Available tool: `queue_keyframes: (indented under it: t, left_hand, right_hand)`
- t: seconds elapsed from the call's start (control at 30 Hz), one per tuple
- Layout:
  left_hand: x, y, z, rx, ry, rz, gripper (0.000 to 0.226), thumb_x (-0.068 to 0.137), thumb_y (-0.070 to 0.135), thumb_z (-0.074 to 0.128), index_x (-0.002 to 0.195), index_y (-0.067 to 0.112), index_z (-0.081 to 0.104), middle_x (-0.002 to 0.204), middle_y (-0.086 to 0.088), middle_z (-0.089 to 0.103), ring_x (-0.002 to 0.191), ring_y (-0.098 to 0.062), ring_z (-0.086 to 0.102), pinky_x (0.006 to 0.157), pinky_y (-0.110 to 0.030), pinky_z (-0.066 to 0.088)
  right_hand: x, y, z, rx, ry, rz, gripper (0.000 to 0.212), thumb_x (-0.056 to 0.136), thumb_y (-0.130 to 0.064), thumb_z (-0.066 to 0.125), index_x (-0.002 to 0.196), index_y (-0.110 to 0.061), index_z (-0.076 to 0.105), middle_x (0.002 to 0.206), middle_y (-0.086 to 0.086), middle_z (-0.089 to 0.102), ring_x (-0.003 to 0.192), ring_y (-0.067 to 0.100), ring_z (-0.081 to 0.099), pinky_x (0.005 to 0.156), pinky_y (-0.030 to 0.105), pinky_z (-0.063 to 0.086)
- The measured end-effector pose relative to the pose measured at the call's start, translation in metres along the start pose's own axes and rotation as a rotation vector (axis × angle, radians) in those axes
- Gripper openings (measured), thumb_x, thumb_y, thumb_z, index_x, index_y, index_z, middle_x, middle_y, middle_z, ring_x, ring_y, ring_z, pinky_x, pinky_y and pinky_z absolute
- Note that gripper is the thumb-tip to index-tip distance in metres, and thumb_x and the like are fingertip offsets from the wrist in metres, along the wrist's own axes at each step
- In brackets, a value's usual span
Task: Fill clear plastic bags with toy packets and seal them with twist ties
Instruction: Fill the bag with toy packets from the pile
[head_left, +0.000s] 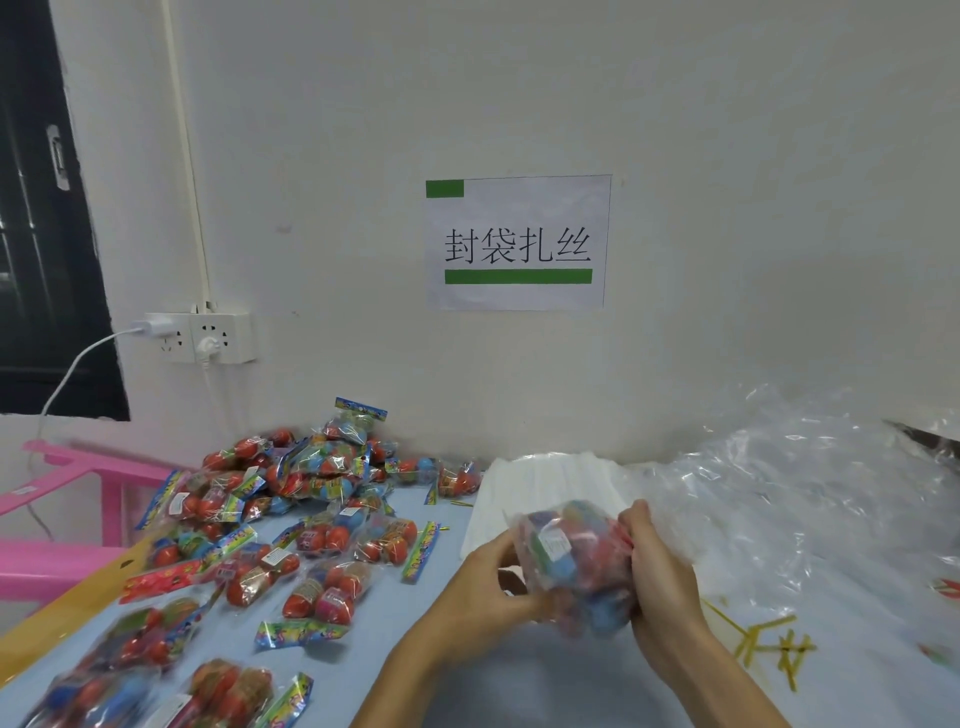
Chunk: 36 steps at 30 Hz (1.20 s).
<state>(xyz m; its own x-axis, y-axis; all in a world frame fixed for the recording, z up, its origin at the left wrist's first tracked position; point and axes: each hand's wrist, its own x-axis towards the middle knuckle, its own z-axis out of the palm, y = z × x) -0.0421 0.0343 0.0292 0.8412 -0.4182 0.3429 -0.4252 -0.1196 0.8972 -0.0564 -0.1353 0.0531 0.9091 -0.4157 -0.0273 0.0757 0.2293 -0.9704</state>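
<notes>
A clear plastic bag (576, 566) stuffed with red and blue toy packets is held above the blue table (395, 623) between both hands. My left hand (493, 587) grips its lower left side. My right hand (657, 566) grips its right side, where loose bag plastic trails off. Many loose toy packets (291, 499) lie piled and scattered on the left half of the table. Yellow twist ties (769, 644) lie on the table at the right.
A heap of crumpled clear bags (810, 493) fills the right side, beside a flat white stack (545, 488) by the wall. A pink plastic stool (62, 483) stands at the left edge. Wall sockets (208, 338) with plugged cables hang above the packet pile.
</notes>
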Motion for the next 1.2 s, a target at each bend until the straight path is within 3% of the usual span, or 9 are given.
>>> queue_keyframes:
  t: [0.13,0.33,0.47,0.57,0.67,0.73,0.83,1.03,1.2]
  left_hand:
    - [0.000,0.001,0.001,-0.063,0.028,-0.113,0.060,0.074,0.069,0.056,0.108,0.021,0.069,0.104,-0.008,0.074,0.093,-0.024,0.068,0.086,-0.044,0.054]
    - [0.008,-0.007,0.011,-0.450,0.178,-0.336,0.040,0.085,0.066,0.055,0.100,0.037,0.078,0.108,-0.005,0.076,0.102,-0.022,0.072,0.082,-0.033,0.059]
    - [0.008,-0.015,0.008,-0.517,0.223,-0.429,0.053,0.091,0.071,0.043,0.107,0.033,0.076,0.117,-0.010,0.073,0.110,-0.026,0.069,0.091,-0.037,0.056]
    - [0.013,-0.020,0.009,-0.306,0.179,-0.376,0.054,0.100,0.062,0.028,0.096,0.041,0.077,0.104,0.001,0.077,0.097,-0.013,0.073,0.076,-0.028,0.060]
    - [0.012,-0.019,0.008,0.033,0.238,-0.218,0.024,0.104,0.025,0.046,0.107,0.033,0.068,0.092,0.005,0.072,0.071,-0.002,0.070,0.060,-0.029,0.056]
    - [0.007,-0.023,0.005,0.159,0.176,-0.099,0.052,0.091,0.013,0.066,0.130,0.044,0.050,0.104,0.013,0.067,0.075,0.000,0.064,0.063,-0.026,0.054]
    - [0.002,-0.023,0.012,0.199,0.037,0.018,0.098,0.068,0.026,0.089,0.141,0.055,0.031,0.135,0.024,0.050,0.116,-0.002,0.057,0.090,-0.024,0.054]
    - [0.003,-0.017,0.010,0.119,0.095,0.084,0.088,0.059,0.035,0.095,0.129,0.045,0.042,0.121,0.020,0.064,0.111,-0.005,0.064,0.084,-0.016,0.053]
    - [0.002,-0.014,0.009,-0.082,0.083,0.009,0.068,0.070,0.023,0.090,0.130,0.023,0.057,0.122,0.002,0.069,0.115,-0.016,0.065,0.097,-0.036,0.054]
  right_hand:
    - [-0.008,-0.002,0.001,-0.047,-0.147,-0.188,0.048,0.096,-0.058,0.045,0.066,-0.024,0.062,0.076,0.005,0.067,0.077,0.026,0.065,0.076,0.043,0.053]
    - [-0.015,0.001,0.003,-0.081,-0.422,-0.289,0.047,0.084,-0.067,0.042,0.107,-0.039,0.071,0.112,-0.004,0.074,0.105,0.018,0.071,0.092,0.041,0.057]
    - [-0.015,0.002,0.005,-0.077,-0.324,-0.255,0.046,0.089,-0.057,0.044,0.100,-0.025,0.075,0.099,0.003,0.077,0.095,0.022,0.074,0.090,0.048,0.058]
    - [-0.010,0.001,0.004,0.017,-0.207,-0.175,0.039,0.102,-0.040,0.043,0.097,-0.020,0.076,0.097,0.007,0.078,0.093,0.028,0.074,0.091,0.054,0.056]
    - [0.000,0.002,-0.002,0.140,-0.101,-0.080,0.044,0.107,-0.038,0.036,0.105,-0.013,0.072,0.107,0.017,0.074,0.098,0.035,0.071,0.093,0.055,0.054]
    - [0.006,0.002,-0.004,0.217,-0.053,-0.023,0.044,0.109,-0.035,0.032,0.107,-0.012,0.069,0.112,0.020,0.070,0.098,0.036,0.068,0.088,0.052,0.054]
    - [0.009,0.003,-0.004,0.293,-0.037,0.043,0.042,0.109,-0.033,0.032,0.109,-0.010,0.067,0.113,0.023,0.068,0.095,0.038,0.066,0.085,0.050,0.054]
    - [0.006,0.006,-0.001,0.140,-0.106,-0.021,0.043,0.108,-0.039,0.033,0.108,-0.019,0.071,0.111,0.018,0.072,0.103,0.037,0.068,0.088,0.050,0.053]
    - [0.004,0.004,-0.009,-0.181,-0.232,-0.194,0.042,0.100,-0.056,0.033,0.101,-0.048,0.075,0.110,-0.007,0.075,0.104,0.016,0.070,0.087,0.038,0.056]
